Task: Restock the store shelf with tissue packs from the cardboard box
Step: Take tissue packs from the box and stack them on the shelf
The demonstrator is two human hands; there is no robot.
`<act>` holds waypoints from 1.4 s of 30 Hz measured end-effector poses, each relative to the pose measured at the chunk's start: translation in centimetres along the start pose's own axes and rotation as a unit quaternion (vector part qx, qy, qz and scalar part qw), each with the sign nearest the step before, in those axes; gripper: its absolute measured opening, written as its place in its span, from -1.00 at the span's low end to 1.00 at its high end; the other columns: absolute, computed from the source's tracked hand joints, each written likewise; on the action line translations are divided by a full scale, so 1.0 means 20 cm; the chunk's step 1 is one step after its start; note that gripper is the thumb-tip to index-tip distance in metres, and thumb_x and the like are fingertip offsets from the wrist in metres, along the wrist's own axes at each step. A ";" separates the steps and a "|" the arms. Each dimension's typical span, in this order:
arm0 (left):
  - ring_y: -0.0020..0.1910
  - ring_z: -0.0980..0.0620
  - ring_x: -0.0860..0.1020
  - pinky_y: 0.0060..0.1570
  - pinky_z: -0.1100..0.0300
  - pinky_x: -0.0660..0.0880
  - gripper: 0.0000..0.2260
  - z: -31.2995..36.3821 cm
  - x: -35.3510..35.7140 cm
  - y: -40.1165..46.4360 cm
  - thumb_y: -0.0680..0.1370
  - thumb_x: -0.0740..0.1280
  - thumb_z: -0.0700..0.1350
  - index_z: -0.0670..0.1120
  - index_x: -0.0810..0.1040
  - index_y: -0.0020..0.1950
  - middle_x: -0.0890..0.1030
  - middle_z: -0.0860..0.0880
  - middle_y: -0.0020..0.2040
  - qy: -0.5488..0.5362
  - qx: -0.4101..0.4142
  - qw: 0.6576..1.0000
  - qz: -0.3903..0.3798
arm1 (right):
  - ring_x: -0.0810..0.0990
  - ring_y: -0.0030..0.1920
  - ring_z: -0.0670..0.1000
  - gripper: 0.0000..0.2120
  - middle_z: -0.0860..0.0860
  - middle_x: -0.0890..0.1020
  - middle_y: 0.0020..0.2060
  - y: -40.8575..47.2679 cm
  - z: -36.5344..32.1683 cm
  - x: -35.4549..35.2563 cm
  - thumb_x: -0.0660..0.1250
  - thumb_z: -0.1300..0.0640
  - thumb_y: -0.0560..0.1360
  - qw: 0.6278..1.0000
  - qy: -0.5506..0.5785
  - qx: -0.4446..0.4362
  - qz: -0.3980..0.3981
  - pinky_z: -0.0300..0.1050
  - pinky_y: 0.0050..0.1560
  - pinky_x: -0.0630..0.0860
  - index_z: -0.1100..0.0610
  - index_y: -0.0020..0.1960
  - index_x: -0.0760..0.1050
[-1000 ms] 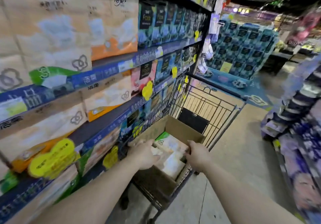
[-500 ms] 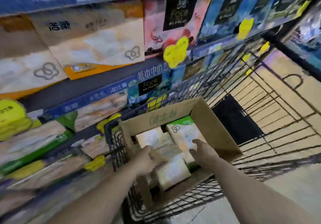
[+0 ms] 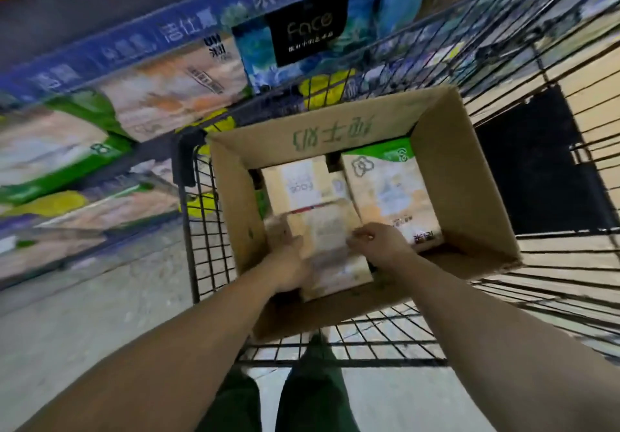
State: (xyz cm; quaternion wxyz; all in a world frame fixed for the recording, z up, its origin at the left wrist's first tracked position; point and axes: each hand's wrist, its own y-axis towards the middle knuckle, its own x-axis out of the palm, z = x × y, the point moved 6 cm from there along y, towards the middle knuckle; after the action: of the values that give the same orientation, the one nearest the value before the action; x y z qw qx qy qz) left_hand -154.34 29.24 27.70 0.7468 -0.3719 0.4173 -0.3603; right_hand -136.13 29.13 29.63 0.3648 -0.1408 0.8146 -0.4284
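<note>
Both hands now deeper in cardboard box point(image 3: 463, 176): left hand point(image 3: 288, 260) and right hand point(image 3: 379, 243) grip the near tissue pack point(image 3: 328, 230) between them; lift-out imminent.

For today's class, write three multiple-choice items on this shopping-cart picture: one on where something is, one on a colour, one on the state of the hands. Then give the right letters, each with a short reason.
1. Where does the cardboard box stand?
A. on the floor
B. inside the wire cart
C. on the shelf

2. What colour is the top band of the tissue pack at the box's right side?
A. green
B. red
C. black

3. What are the two hands doing?
A. both hang idle outside the box
B. one pushes the cart handle
C. both take hold of the nearest tissue pack

Answers:
1 B, the cart's wire grid surrounds the box.
2 A, a green strip runs along its far end.
3 C, the left hand and the right hand sit on either side of that pack, fingers curled on it.
</note>
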 end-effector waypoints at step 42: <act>0.02 -0.13 0.62 0.02 -0.04 0.57 -0.53 -0.87 -1.13 -1.46 0.36 0.56 -0.07 -0.19 0.53 0.18 0.63 -0.14 0.17 -0.475 0.103 0.829 0.277 | 0.54 0.26 0.19 -0.35 0.14 0.58 0.25 -0.96 -1.70 0.18 0.50 -0.11 0.34 0.920 0.256 -0.267 -0.132 0.22 0.35 0.39 0.15 0.33 0.45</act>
State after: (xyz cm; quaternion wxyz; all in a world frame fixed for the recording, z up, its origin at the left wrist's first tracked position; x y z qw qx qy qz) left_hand -185.47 30.49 54.19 0.9555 -0.2865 0.0570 0.0418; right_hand -164.61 35.99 55.78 0.0328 -0.2244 0.9384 -0.2605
